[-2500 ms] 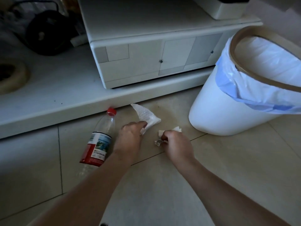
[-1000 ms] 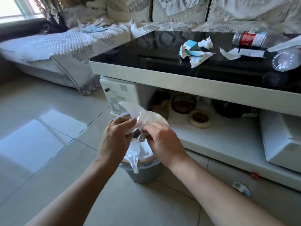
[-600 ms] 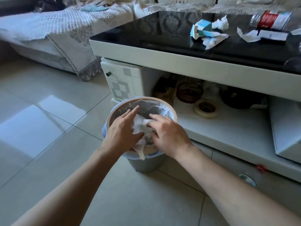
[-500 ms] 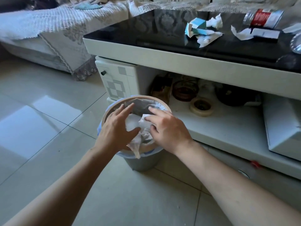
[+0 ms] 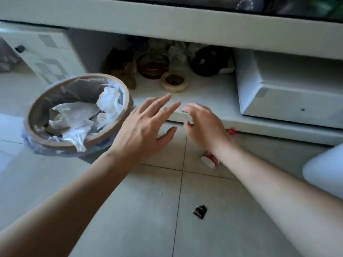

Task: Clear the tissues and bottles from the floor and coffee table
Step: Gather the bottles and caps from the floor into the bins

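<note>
A small bin (image 5: 55, 143) with a brown rim stands on the floor at the left, with crumpled white tissues (image 5: 79, 115) lying inside it. My left hand (image 5: 143, 130) hovers just right of the bin, fingers spread and empty. My right hand (image 5: 206, 125) is beside it, fingers loosely curved, holding nothing. A plastic bottle (image 5: 210, 160) with a red label lies on the floor under my right wrist, mostly hidden; its red cap (image 5: 231, 131) shows by the table base. The coffee table's (image 5: 167, 21) top is out of sight.
The table's lower shelf (image 5: 204, 93) holds a tape roll (image 5: 174, 82), dark round objects and a white box (image 5: 289, 93). A drawer unit (image 5: 44, 54) stands at the left. A small black scrap (image 5: 200, 211) lies on the floor tiles. A white object (image 5: 324, 169) sits at the right edge.
Both hands have let go of the tissues, which now lie in the bin, and have moved right, away from it. The view has dropped toward the floor and the bottle.
</note>
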